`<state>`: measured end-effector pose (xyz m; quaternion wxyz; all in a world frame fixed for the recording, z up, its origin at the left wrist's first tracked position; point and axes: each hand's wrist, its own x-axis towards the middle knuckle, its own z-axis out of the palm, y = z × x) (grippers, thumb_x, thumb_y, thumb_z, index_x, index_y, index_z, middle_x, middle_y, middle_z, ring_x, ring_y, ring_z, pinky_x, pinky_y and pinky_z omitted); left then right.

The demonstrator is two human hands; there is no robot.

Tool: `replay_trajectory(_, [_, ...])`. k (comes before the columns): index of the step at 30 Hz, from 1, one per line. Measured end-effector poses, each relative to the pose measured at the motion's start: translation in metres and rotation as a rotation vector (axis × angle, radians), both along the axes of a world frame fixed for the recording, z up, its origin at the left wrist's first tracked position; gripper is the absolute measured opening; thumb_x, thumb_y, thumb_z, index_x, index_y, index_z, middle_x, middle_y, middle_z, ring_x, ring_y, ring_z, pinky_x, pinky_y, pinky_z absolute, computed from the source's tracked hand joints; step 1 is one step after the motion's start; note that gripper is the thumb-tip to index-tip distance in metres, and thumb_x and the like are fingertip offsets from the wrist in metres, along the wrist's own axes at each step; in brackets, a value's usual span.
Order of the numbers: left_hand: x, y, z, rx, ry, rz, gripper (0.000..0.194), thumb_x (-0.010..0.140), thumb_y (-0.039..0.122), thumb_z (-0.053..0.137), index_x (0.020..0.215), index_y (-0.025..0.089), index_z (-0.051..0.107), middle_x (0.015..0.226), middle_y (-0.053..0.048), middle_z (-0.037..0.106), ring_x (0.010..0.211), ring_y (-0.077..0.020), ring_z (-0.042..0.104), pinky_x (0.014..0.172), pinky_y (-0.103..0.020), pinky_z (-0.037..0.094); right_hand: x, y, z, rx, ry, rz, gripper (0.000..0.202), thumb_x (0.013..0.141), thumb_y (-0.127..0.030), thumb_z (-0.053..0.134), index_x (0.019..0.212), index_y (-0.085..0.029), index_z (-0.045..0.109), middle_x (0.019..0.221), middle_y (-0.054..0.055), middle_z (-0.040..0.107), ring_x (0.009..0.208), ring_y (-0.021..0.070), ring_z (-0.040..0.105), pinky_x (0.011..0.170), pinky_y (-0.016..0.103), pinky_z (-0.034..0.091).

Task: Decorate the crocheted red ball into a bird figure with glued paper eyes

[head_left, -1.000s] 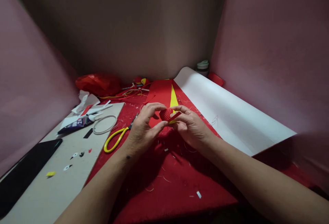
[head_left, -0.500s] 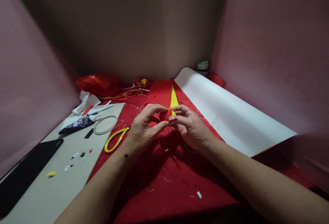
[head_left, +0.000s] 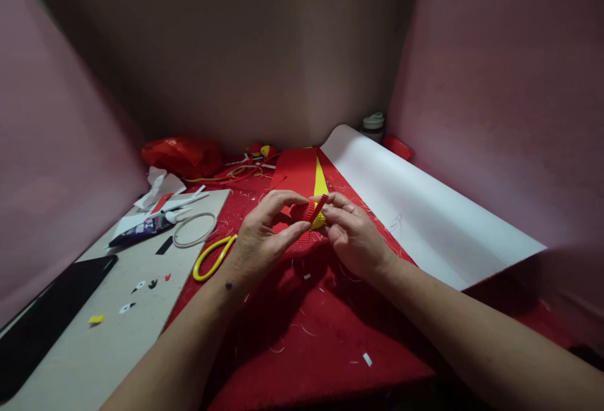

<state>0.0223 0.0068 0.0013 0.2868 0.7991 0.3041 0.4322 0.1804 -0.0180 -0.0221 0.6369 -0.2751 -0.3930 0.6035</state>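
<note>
My left hand (head_left: 264, 228) grips a small rounded piece of red and yellow corrugated paper (head_left: 308, 211) between thumb and fingers. A narrow red corrugated strip (head_left: 321, 206) slants up across its yellow side. At that side my right hand (head_left: 356, 231) pinches the strip with thumb and fingertips; fingers partly hide the contact. Beneath the hands lies a flat red corrugated sheet (head_left: 295, 168) with a yellow one (head_left: 320, 177) beside it. Left of my left wrist rest yellow-handled scissors (head_left: 210, 260), their blades hidden by the hand.
At left, a pale board (head_left: 127, 348) carries a black phone-like slab (head_left: 51, 320), a glue tube (head_left: 141, 230), a ring (head_left: 194, 230) and tiny paper cutouts (head_left: 126, 308). A large white sheet (head_left: 415, 203) curls at right. Behind are a red bag (head_left: 182, 154) and a lidded container (head_left: 373, 123).
The red strip now stands out at an angle from the rounded piece. My right fingers have shifted slightly and curled more. My left hand stays nearly in place.
</note>
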Motion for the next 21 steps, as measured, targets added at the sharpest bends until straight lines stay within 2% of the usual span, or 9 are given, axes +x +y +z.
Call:
replay_trajectory(5, [-0.0011, 0.0, -0.0012, -0.007, -0.004, 0.009, 0.023, 0.081, 0.02, 0.067, 0.103, 0.02, 0.061, 0.103, -0.004, 0.06, 0.097, -0.0167, 0.058, 0.083, -0.031, 0.05, 0.0002, -0.0022, 0.0014, 0.024, 0.019, 0.027, 0.017, 0.066, -0.014, 0.063, 0.081, -0.023, 0.062, 0.087, 0.002, 0.058, 0.085, 0.0191, 0.055, 0.083, 0.038, 0.043])
replay_trajectory(12, [0.0, 0.0, 0.0014, 0.034, -0.003, 0.01, 0.022, 0.08, 0.017, 0.067, 0.1, 0.02, 0.06, 0.098, -0.004, 0.06, 0.094, -0.0168, 0.058, 0.086, -0.033, 0.047, -0.0024, 0.0, -0.0043, 0.015, -0.061, -0.066, 0.029, 0.064, -0.023, 0.079, 0.084, -0.024, 0.059, 0.084, -0.002, 0.055, 0.082, 0.0173, 0.054, 0.08, 0.036, 0.042])
replay_trajectory(21, [-0.0004, -0.0013, 0.0029, 0.013, 0.007, 0.017, 0.022, 0.079, 0.019, 0.067, 0.1, 0.021, 0.061, 0.1, -0.004, 0.062, 0.097, -0.018, 0.058, 0.089, -0.034, 0.047, -0.0024, -0.0006, -0.005, 0.017, -0.129, -0.106, 0.028, 0.065, -0.024, 0.079, 0.084, -0.025, 0.058, 0.082, -0.002, 0.056, 0.082, 0.0175, 0.056, 0.082, 0.037, 0.043])
